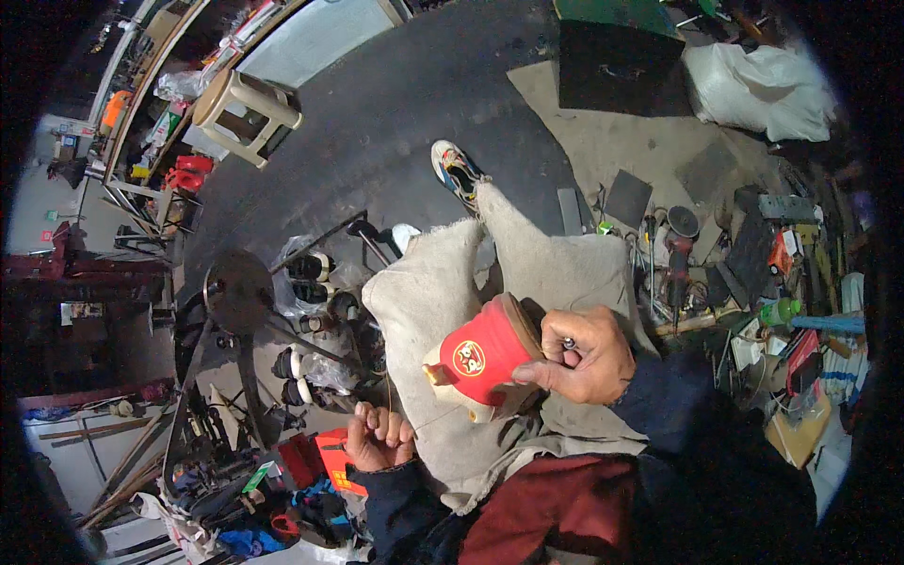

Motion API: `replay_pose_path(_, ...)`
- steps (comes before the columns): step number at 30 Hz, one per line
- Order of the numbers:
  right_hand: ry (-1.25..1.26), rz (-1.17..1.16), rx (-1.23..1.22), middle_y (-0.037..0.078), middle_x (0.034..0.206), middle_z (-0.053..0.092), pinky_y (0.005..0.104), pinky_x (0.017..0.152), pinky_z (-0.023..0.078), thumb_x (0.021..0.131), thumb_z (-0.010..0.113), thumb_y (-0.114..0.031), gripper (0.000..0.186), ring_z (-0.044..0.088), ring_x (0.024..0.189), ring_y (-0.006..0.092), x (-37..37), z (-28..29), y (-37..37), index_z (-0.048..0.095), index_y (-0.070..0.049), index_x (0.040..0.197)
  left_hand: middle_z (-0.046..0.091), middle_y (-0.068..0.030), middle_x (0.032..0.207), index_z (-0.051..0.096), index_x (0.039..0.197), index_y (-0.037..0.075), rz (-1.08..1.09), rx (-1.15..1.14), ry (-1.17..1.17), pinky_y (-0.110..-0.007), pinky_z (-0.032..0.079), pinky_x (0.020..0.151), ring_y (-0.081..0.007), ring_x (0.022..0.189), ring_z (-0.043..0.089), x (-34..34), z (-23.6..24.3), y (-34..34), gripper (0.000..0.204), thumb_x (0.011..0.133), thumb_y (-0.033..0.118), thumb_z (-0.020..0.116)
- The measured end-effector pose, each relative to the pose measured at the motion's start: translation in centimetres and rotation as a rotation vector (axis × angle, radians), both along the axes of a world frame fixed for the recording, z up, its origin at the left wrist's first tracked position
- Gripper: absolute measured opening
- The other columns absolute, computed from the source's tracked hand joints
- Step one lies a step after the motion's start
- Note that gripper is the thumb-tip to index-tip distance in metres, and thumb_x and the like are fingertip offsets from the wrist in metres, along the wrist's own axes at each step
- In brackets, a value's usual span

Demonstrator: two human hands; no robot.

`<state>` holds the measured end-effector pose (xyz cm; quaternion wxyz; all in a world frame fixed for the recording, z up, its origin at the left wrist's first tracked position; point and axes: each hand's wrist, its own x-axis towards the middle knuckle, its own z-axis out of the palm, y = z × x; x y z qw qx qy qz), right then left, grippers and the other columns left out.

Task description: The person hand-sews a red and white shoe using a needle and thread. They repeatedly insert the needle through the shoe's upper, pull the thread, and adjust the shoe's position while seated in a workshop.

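1. The right hand (586, 360) is closed in a loose fist at 3 o'clock from the red cup (480, 360), thumb pressed on its side and fingers curled in by the rim; a small, dark, shiny end shows within the fist, too small to identify.
2. The left hand (379, 439), at 8 o'clock from the cup, is half curled, apart from it; whether it pinches anything small, I cannot tell. A red box (337, 461) lies just beside it, at 8 o'clock.
3. The cup is held over the pale cloth (424, 306) across the lap, tilted, its brown rim toward 2 o'clock.
4. Its body is plain red with a round gold emblem; cream parts show at its lower end, and a small tan knob juts out at 9 o'clock.
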<state>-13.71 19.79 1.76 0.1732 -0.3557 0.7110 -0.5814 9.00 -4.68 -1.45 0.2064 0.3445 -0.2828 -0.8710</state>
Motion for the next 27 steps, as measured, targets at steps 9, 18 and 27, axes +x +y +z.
replay_pose_path(9, -0.019, -0.059, -0.135, 0.003, 0.06, 0.047, 0.0272, 0.046, 0.032, 0.082, 0.081, -0.026, 0.04, 0.043, 0.052, 0.0084, 0.4, -0.4, 1.6, 0.049, -0.006, 0.071, 0.061, -0.016, 0.12, 0.055, 0.122, 0.002, -0.043, -1.097, -0.553, -0.036, 0.047, 0.092, -0.0255, 0.108, 0.06, -1.5, 4.2, -1.8, 0.035, 0.092, 0.016, 0.066)
replay_pose_path(18, -0.19, -0.013, -0.103, -0.001, 0.064, 0.047, 0.0276, 0.054, 0.036, 0.091, 0.069, -0.029, 0.031, 0.044, 0.059, 0.0065, 0.6, -0.3, 3.1, 0.052, -0.008, 0.077, 0.053, -0.0201, 0.134, 0.058, 0.132, 0.011, -0.718, -2.044, -0.108, -0.055, 0.035, 0.107, -0.0411, 0.129, 0.048, -11.5, 10.6, 7.2, 0.075, 0.07, 0.044, 0.084)
replay_pose_path(27, -0.948, 0.107, -0.427, 0.0, 0.072, 0.052, 0.0197, 0.052, 0.029, 0.093, 0.064, -0.023, 0.02, 0.036, 0.055, 0.0025, 0.8, 3.1, 2.8, 0.053, -0.007, 0.087, 0.068, -0.0188, 0.112, 0.058, 0.133, 0.008, -0.869, -1.874, 0.113, -0.041, 0.054, 0.084, -0.0378, 0.1, 0.067, -15.9, 13.5, 6.9, 0.089, 0.057, 0.037, 0.092)
